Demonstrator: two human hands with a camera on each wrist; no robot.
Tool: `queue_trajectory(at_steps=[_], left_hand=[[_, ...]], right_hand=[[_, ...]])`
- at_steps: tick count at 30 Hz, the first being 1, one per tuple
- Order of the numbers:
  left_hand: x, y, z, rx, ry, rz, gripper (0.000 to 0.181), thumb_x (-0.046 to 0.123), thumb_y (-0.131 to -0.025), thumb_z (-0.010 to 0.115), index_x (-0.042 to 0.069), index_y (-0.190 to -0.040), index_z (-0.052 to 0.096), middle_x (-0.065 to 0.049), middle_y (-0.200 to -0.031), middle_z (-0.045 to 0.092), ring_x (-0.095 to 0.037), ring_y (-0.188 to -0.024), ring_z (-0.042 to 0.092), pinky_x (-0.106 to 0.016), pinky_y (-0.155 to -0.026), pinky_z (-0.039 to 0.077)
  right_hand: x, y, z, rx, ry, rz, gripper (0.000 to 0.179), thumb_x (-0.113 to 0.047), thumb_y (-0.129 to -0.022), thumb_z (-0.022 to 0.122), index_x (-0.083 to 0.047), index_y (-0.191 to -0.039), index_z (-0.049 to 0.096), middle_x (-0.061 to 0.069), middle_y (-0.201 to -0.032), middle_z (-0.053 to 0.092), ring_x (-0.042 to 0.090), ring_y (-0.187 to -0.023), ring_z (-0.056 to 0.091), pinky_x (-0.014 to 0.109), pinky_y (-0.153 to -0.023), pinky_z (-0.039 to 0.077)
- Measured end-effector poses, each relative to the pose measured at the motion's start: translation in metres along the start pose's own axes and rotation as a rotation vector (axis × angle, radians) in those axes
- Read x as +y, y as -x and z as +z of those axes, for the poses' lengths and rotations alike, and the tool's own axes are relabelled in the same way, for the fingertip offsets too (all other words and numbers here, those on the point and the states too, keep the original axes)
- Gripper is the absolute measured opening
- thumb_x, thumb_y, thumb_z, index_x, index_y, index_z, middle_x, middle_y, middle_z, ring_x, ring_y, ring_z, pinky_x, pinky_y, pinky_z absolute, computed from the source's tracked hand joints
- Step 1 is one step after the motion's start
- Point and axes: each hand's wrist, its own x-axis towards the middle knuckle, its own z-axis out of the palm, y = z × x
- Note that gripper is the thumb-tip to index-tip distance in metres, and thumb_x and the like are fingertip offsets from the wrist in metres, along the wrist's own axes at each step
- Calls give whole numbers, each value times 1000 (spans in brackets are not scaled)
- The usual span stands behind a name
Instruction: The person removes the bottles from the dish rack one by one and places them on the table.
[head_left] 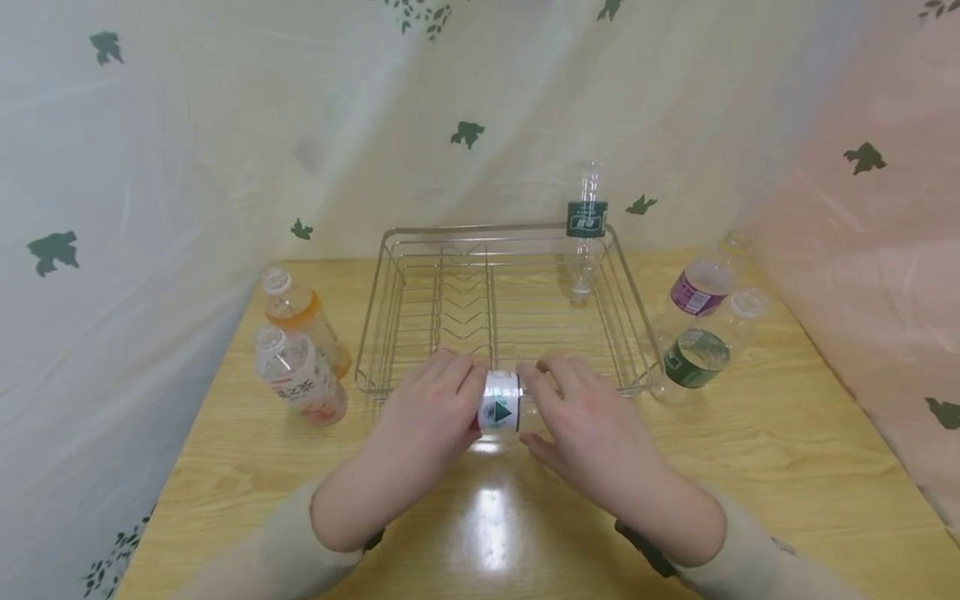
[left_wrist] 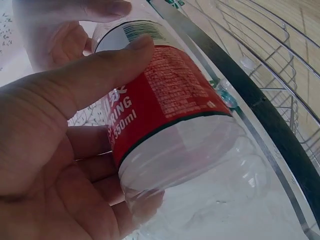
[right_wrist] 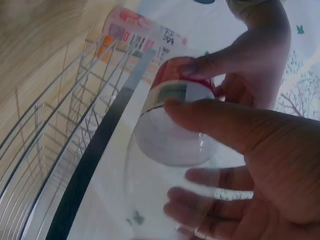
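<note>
Both hands hold a clear plastic bottle [head_left: 498, 402] with a red and white label, lying sideways at the front edge of the wire dish rack [head_left: 495, 227]. My left hand [head_left: 431, 408] grips its left part; the left wrist view shows the thumb across the red of the label [left_wrist: 185, 85] and fingers curled beneath. The right hand [head_left: 596, 417] grips the other part. In the right wrist view its thumb presses near the label's white edge, and its fingers [right_wrist: 210, 205] show through the clear plastic. In the head view, the hands hide both bottle ends.
A green-labelled bottle [head_left: 587, 220] stands upside down in the rack's back right corner. Left of the rack are an orange-banded bottle [head_left: 296, 310] and a pink and white labelled one [head_left: 307, 383]. To the right stand a purple-labelled bottle [head_left: 701, 287] and a green-labelled bottle [head_left: 696, 358].
</note>
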Motion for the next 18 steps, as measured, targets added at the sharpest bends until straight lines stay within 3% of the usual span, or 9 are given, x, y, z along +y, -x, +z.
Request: queue_trajectory(at_steps=[4, 9, 13, 16, 18], left_hand=[[-2, 7, -1, 9, 92, -89, 58, 12, -69, 94, -5, -116, 64, -13, -104, 64, -29, -94, 62, -38, -82, 58], [-5, 22, -2, 5, 231, -253, 66, 12, -68, 95, -4, -123, 62, -13, -111, 62, -27, -99, 60, -38, -86, 57], [-7, 36, -1, 34, 329, -414, 69, 8, -69, 95, -2, -127, 59, -14, -118, 61, -28, -105, 61, -42, -90, 57], [-10, 46, 0, 73, 395, -509, 70, 4, -68, 95, 1, -128, 59, -12, -119, 62, -28, -105, 61, -45, -89, 56], [-13, 52, 0, 101, 444, -549, 71, 2, -67, 95, 3, -127, 58, -11, -118, 62, -28, -106, 61, -46, -91, 55]], right_hand=[[10, 3, -5, 42, -140, -55, 103, -43, -70, 93, 2, -149, 44, 19, -138, 53, 35, -124, 52, 49, -105, 47], [25, 11, -21, 103, -289, -45, 113, -66, -80, 75, -4, -160, 25, 15, -158, 37, 32, -135, 45, 50, -111, 40], [40, 17, -31, 254, -326, -14, 104, -71, -89, 61, 1, -157, 29, 17, -158, 38, 39, -140, 40, 48, -118, 29], [54, 21, -31, 365, -303, 35, 98, -68, -93, 58, 5, -154, 35, 20, -153, 44, 42, -136, 44, 45, -117, 31], [63, 25, -27, 390, -285, 87, 95, -66, -93, 60, 5, -153, 37, 21, -151, 46, 43, -135, 45, 46, -116, 33]])
